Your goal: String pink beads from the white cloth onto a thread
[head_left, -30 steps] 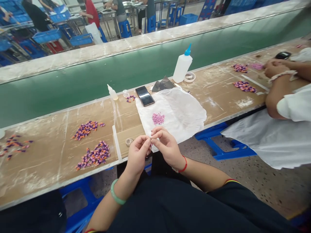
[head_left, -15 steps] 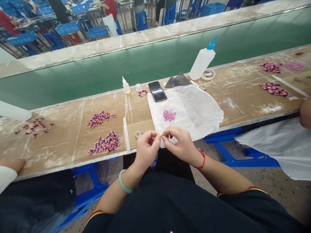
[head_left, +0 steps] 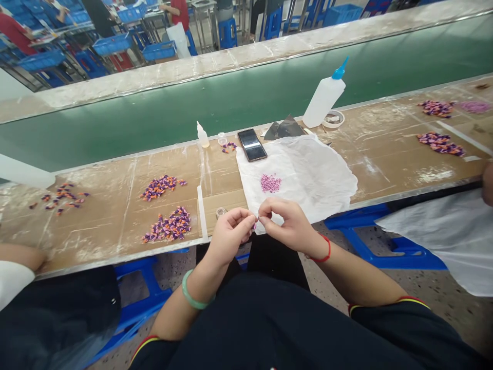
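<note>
My left hand (head_left: 230, 234), with a green bangle at the wrist, pinches a small purple-and-pink piece (head_left: 254, 226) that shows at its fingertips. Fingertip to fingertip with it, my right hand (head_left: 287, 223) is closed in a pinch; what it holds is too small to make out. Both hands are over the table's front edge, by the near corner of a white cloth (head_left: 308, 169). On that cloth, just beyond my fingers, lies a heap of tiny pink pieces (head_left: 270, 183). Left of my left hand are two piles of purple, orange and pink pieces (head_left: 169, 225).
A phone (head_left: 251, 145) rests on the cloth's far corner. Behind stand a small dropper bottle (head_left: 202, 135) and a big white bottle (head_left: 324, 103) beside a tape roll (head_left: 333, 119). A white strip (head_left: 202, 211) lies left. Neighbours' arms (head_left: 21, 257) reach in from both sides.
The left hand has turned slightly, and a purple-and-pink piece now shows at its fingertips. The right fingers stay pinched close by. The whole view has shifted a little.
</note>
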{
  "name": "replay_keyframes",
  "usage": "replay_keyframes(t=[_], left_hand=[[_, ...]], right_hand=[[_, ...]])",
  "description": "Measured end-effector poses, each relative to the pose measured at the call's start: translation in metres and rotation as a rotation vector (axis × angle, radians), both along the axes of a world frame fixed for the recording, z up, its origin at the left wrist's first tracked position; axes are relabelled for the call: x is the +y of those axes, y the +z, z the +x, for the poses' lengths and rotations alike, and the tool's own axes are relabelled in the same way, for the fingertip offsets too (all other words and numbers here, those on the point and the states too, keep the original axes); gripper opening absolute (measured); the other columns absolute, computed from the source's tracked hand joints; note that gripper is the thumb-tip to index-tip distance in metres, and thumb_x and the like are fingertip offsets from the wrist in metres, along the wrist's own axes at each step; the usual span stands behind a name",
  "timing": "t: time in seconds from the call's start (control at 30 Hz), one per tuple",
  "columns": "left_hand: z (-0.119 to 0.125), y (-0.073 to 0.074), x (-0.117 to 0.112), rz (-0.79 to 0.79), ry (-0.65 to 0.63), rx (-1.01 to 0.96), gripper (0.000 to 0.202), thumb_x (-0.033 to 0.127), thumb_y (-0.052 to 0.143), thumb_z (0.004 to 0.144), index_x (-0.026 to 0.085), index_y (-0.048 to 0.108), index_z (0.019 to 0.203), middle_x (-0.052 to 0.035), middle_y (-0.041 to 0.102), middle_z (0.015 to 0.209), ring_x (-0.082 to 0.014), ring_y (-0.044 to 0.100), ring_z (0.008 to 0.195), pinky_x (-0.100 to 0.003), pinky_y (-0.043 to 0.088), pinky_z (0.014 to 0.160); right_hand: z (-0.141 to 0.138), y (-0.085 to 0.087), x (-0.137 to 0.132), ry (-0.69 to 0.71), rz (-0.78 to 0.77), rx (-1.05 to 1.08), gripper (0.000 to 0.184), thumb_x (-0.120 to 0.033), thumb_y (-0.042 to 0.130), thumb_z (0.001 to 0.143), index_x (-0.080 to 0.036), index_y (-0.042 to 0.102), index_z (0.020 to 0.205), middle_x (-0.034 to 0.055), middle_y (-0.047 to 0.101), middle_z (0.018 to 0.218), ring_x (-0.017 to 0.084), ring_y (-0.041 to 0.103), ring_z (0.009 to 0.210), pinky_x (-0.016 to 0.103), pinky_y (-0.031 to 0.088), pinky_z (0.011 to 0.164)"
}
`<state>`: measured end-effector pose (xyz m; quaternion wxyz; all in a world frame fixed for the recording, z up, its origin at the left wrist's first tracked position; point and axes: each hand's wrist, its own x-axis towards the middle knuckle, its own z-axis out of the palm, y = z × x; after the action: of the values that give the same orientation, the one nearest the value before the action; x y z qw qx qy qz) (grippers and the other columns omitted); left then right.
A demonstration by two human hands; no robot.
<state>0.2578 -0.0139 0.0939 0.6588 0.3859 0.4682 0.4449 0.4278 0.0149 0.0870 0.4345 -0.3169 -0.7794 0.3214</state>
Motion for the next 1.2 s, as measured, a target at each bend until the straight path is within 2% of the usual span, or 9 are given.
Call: replay_keyframes(t=[0.13,0.2,0.27,0.47,0.63,0.8,1.0,1.1,1.2], left_hand=[[-0.002,-0.001,0.001,-0.058,-0.073,-0.062,0.047,0.055,0.083,0.066,0.016,0.056,0.068,0.0072,0.045,0.049,-0.0021,0.030,0.040,-0.018,0.021,0.043],[-0.002,-0.001,0.002,-0.065,-0.088,-0.061,0.048,0.055,0.083,0.065,0.016,0.055,0.067,0.0073,0.045,0.049,-0.0019,0.029,0.040,-0.019,0.020,0.043],[-0.002,0.001,0.001,-0.027,-0.066,-0.024,0.045,0.054,0.081,0.067,0.017,0.056,0.067,0.0067,0.045,0.051,-0.0028,0.030,0.042,-0.019,0.022,0.044],[-0.001,0.011,-0.006,0.304,0.120,0.289,0.020,0.031,0.071,0.077,0.018,0.061,0.066,0.0013,0.056,0.060,-0.0103,0.048,0.053,-0.023,0.037,0.052],[-0.003,0.015,-0.008,0.465,0.150,0.460,0.015,0.021,0.065,0.077,0.019,0.063,0.063,0.0003,0.059,0.059,-0.0114,0.049,0.054,-0.024,0.038,0.054],[-0.007,0.013,-0.006,0.442,0.126,0.404,0.015,0.022,0.069,0.077,0.018,0.064,0.063,0.0004,0.060,0.059,-0.0109,0.049,0.053,-0.024,0.038,0.053],[-0.030,0.002,-0.007,0.237,0.191,0.200,0.025,0.039,0.077,0.077,0.018,0.065,0.074,0.0023,0.059,0.057,-0.0090,0.049,0.044,-0.022,0.039,0.044],[-0.050,-0.009,-0.010,0.175,0.250,0.190,0.031,0.042,0.084,0.071,0.017,0.066,0.070,0.0025,0.058,0.053,-0.0095,0.052,0.045,-0.021,0.044,0.046],[-0.067,-0.023,-0.016,0.100,0.272,0.203,0.030,0.039,0.086,0.067,0.016,0.068,0.072,0.0020,0.060,0.052,-0.0106,0.056,0.048,-0.022,0.049,0.050]], right_hand=[[0.005,-0.002,0.008,0.042,0.433,-0.192,0.016,-0.011,0.050,0.091,-0.022,0.058,0.082,0.0031,0.065,0.077,0.017,0.056,0.069,0.031,0.045,0.065],[0.008,-0.001,0.011,0.081,0.540,-0.276,0.017,-0.014,0.049,0.094,-0.023,0.060,0.084,0.0045,0.068,0.082,0.019,0.058,0.073,0.034,0.046,0.067],[0.009,0.002,0.012,0.097,0.495,-0.270,0.017,-0.017,0.049,0.095,-0.023,0.061,0.086,0.0050,0.068,0.085,0.019,0.060,0.075,0.034,0.047,0.067],[0.001,0.011,0.003,0.053,-0.037,-0.019,0.013,-0.013,0.053,0.087,-0.021,0.056,0.076,-0.0005,0.061,0.069,0.013,0.056,0.062,0.027,0.047,0.060],[-0.006,0.010,0.001,0.071,-0.228,-0.010,0.014,-0.018,0.055,0.085,-0.019,0.057,0.072,-0.0007,0.062,0.066,0.013,0.056,0.059,0.026,0.047,0.058],[-0.009,0.010,0.003,0.086,-0.264,0.018,0.011,-0.019,0.056,0.083,-0.019,0.057,0.071,-0.0007,0.061,0.065,0.013,0.056,0.059,0.025,0.047,0.057],[-0.013,0.010,0.017,0.184,-0.201,-0.036,0.012,-0.017,0.053,0.085,-0.020,0.055,0.074,-0.0005,0.060,0.067,0.013,0.055,0.062,0.026,0.047,0.060],[-0.019,0.003,0.035,0.244,-0.087,-0.181,0.012,-0.015,0.051,0.083,-0.021,0.050,0.073,-0.0012,0.056,0.067,0.012,0.050,0.059,0.025,0.042,0.058],[-0.032,-0.008,0.056,0.309,0.027,-0.441,0.013,-0.011,0.051,0.079,-0.021,0.047,0.070,-0.0009,0.053,0.066,0.013,0.045,0.059,0.025,0.035,0.058]])
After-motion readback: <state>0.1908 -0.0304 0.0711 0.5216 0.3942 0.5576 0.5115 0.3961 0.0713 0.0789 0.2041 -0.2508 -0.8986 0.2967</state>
